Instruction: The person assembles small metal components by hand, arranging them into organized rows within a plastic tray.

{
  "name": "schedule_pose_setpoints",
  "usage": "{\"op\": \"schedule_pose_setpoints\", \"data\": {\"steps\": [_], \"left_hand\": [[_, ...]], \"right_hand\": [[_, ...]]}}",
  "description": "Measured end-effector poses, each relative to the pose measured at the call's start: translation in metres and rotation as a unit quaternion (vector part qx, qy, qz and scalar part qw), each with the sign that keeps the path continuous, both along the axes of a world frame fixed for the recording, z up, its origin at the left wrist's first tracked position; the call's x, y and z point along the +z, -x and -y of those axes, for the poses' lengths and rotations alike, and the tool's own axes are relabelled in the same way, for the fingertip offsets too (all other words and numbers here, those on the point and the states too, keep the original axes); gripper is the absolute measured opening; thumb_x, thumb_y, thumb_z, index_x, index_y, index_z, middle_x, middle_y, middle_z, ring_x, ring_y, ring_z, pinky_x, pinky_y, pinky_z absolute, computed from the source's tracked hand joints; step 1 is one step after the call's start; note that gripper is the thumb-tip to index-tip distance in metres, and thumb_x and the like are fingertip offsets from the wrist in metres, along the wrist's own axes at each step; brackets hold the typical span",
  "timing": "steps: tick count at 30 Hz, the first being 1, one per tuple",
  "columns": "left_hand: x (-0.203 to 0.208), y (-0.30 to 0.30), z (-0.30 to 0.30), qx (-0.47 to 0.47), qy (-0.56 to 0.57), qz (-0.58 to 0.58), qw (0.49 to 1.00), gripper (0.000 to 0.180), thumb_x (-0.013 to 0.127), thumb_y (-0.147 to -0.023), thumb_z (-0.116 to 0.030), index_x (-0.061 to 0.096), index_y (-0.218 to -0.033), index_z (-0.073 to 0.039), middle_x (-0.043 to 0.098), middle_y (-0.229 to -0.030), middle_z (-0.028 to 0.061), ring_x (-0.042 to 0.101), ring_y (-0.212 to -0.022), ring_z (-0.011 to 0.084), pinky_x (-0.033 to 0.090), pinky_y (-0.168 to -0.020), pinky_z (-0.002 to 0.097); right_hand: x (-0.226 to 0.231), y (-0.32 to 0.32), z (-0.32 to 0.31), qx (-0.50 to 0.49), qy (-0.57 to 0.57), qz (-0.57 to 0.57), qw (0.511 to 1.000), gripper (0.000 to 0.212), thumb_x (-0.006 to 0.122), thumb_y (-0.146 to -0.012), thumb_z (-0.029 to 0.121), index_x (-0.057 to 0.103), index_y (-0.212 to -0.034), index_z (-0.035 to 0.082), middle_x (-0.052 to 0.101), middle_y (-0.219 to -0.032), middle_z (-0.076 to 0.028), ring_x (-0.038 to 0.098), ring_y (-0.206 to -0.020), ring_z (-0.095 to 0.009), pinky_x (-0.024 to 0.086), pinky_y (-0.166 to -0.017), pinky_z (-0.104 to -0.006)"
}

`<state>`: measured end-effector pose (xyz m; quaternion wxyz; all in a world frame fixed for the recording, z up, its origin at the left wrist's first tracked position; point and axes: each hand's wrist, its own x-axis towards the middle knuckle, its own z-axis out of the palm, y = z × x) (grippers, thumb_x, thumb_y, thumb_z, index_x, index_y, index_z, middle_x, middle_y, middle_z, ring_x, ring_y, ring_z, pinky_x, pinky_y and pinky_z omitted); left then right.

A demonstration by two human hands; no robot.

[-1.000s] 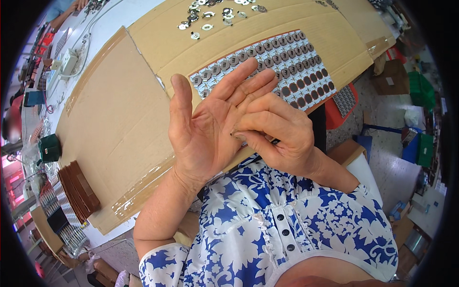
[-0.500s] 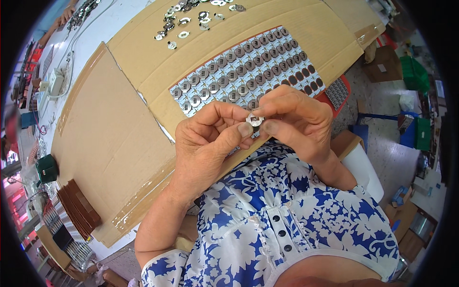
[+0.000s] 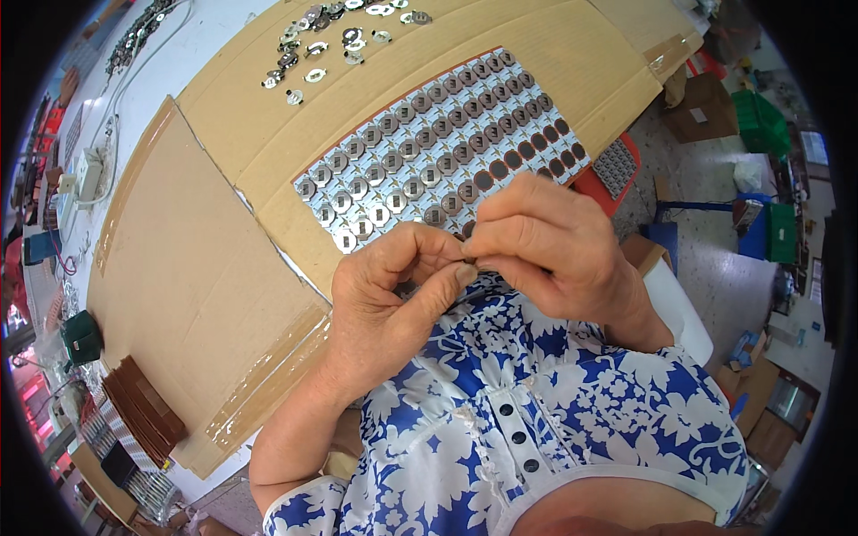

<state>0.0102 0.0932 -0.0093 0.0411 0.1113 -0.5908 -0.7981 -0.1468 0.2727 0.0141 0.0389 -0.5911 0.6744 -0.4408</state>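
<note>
My left hand (image 3: 389, 290) and my right hand (image 3: 559, 246) meet in front of my chest, fingertips touching. Both are closed in a pinch on one small round metal piece, which the fingers now hide almost wholly. Just beyond my hands lies a flat panel (image 3: 407, 211) with rows of round grey metal discs (image 3: 391, 161). Toward its right near end several dark, reddish-rimmed round spots (image 3: 499, 170) show without metal discs. My right hand covers part of the panel's near edge. At the far side several loose silvery metal pieces (image 3: 314, 75) are scattered.
Taped cardboard (image 3: 206, 232) covers the table. Brown strips (image 3: 143, 411) and a dark green container (image 3: 80, 338) stand at the left. At the right, a red tray (image 3: 632, 147) holds another panel, with a cardboard box (image 3: 700, 109) beyond. Another person's hand (image 3: 69, 87) shows far left.
My hands have come slightly lower, and my right fingers have closed in. The metal piece, visible between my fingertips before, is now nearly hidden. The table and panel have shifted left in view.
</note>
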Motion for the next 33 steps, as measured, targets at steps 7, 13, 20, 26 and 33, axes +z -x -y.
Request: {"op": "schedule_pose_setpoints", "data": {"steps": [7,13,20,26,33], "left_hand": [[0.005,0.003,0.003,0.032,0.289,-0.039,0.956,0.025,0.086,-0.097,-0.001,0.078,-0.121,0.001,0.079,-0.104,0.007,0.076,-0.094,0.017,0.061,-0.082,0.031],[-0.012,0.016,0.007,-0.003,0.596,-0.148,0.789,0.06,0.091,-0.087,-0.026,0.075,-0.14,-0.005,0.067,-0.149,0.0166,0.055,-0.149,0.0427,0.033,-0.128,0.0675],[-0.017,0.018,0.004,-0.016,0.602,-0.117,0.789,0.061,0.089,-0.09,-0.028,0.073,-0.144,-0.006,0.064,-0.154,0.017,0.054,-0.151,0.0418,0.028,-0.131,0.0703],[-0.015,0.02,0.004,-0.017,0.602,-0.108,0.791,0.06,0.089,-0.09,-0.028,0.073,-0.143,-0.006,0.064,-0.154,0.0169,0.054,-0.151,0.0413,0.027,-0.132,0.0702],[-0.014,0.021,0.004,-0.008,0.607,-0.104,0.788,0.061,0.09,-0.092,-0.03,0.073,-0.147,-0.008,0.067,-0.153,0.0166,0.055,-0.152,0.0426,0.027,-0.133,0.067]], "right_hand": [[-0.005,0.019,-0.012,-0.112,-0.073,0.135,0.982,0.02,0.077,-0.095,-0.01,0.079,-0.113,-0.002,0.073,-0.094,-0.004,0.066,-0.075,-0.009,0.049,-0.064,-0.0262],[-0.026,0.034,-0.001,-0.135,-0.105,0.137,0.976,0.011,0.076,-0.099,-0.003,0.081,-0.108,-0.001,0.073,-0.087,-0.006,0.066,-0.069,-0.009,0.05,-0.062,-0.0274],[-0.028,0.028,0.002,-0.17,-0.12,0.177,0.962,0.013,0.077,-0.098,-0.003,0.078,-0.111,-0.001,0.075,-0.087,-0.006,0.065,-0.066,-0.01,0.049,-0.059,-0.0281],[-0.03,0.031,0.002,-0.149,-0.1,0.117,0.977,0.015,0.08,-0.097,-0.008,0.078,-0.11,0.0,0.071,-0.086,0.002,0.056,-0.066,-0.002,0.044,-0.058,-0.0223],[-0.029,0.034,0.001,-0.131,-0.092,0.02,0.987,0.014,0.08,-0.095,-0.001,0.076,-0.108,0.001,0.068,-0.091,-0.012,0.073,-0.076,-0.028,0.056,-0.065,-0.0385]]}}
